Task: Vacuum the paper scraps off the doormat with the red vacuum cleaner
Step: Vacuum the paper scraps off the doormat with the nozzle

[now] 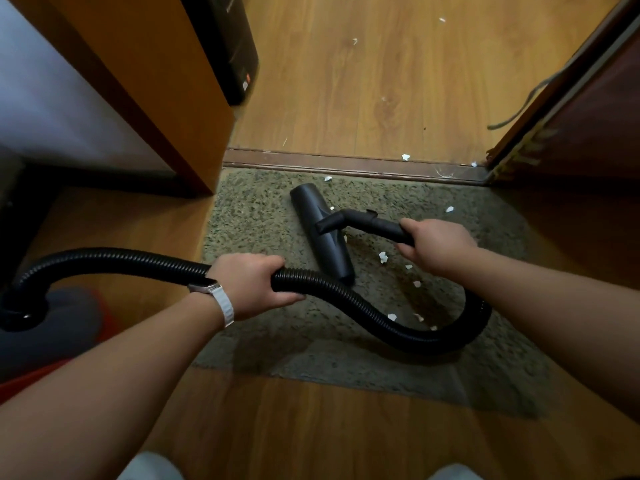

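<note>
A grey-green shaggy doormat (pixel 256 216) lies before the door threshold. Several white paper scraps (pixel 383 257) lie on it, mostly right of the black floor nozzle (pixel 322 233), which rests flat on the mat. My right hand (pixel 437 244) grips the black wand handle (pixel 377 226) joined to the nozzle. My left hand (pixel 254 284) grips the black ribbed hose (pixel 363 306), which loops across the mat from the red and grey vacuum cleaner body (pixel 52 327) at the far left.
A wooden cabinet (pixel 162 84) stands at the left, with a black appliance (pixel 228 46) behind it. The dark threshold strip (pixel 346 164) borders the mat. More scraps (pixel 405 156) lie on the wood floor beyond. A door edge (pixel 568 109) and a cable (pixel 526 102) are at right.
</note>
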### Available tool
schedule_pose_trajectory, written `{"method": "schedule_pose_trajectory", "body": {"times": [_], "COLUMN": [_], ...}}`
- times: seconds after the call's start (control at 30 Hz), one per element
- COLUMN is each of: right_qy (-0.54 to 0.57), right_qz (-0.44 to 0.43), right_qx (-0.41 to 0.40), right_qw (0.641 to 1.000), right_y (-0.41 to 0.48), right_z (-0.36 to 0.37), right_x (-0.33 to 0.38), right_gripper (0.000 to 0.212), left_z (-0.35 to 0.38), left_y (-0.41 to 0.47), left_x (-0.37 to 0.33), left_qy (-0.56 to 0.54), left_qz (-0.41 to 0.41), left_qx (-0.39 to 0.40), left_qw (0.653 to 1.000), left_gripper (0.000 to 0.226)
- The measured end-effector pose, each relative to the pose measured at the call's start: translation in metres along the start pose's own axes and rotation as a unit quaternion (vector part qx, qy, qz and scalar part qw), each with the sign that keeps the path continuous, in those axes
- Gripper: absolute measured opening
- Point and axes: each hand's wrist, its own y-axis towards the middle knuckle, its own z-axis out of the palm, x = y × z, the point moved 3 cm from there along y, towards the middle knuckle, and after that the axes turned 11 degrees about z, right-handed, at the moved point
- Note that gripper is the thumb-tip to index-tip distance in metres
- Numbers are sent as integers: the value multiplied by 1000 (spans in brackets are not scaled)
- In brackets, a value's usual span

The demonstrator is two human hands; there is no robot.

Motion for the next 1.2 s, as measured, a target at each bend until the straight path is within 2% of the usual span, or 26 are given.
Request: {"method": "schedule_pose_trajectory", "body": {"times": [0.27,0.63,0.8,1.03,1.1,1.2], "right_qy": [50,50,43,3,10,31], "right_qz": [77,142,115,3,1,47], "right_qx": [13,2,2,-6,-13,-21], "right_qw": [996,989,992,1000,1000,998], "right_y": [-9,-22,-11,-6,-4,0], "right_z": [3,6,5,0,-4,-9], "right_x": [-43,-81,-58,-8,-9,-23], "right_gripper": [17,17,18,21,22,20], "left_z": [-32,-8,-13,-18,-16,-13], "left_y": [8,28,26,23,22,23], "left_x": [-2,-23,-18,-14,-13,-8], "left_qy": [-1,-29,-25,-16,-28,-52], "left_qz": [-9,-27,-20,2,-1,-11], "left_qx": [-6,-5,-16,-20,-22,-27], "left_qw": [1000,999,999,1000,999,998], "left_gripper": [56,59,60,60,59,58]}}
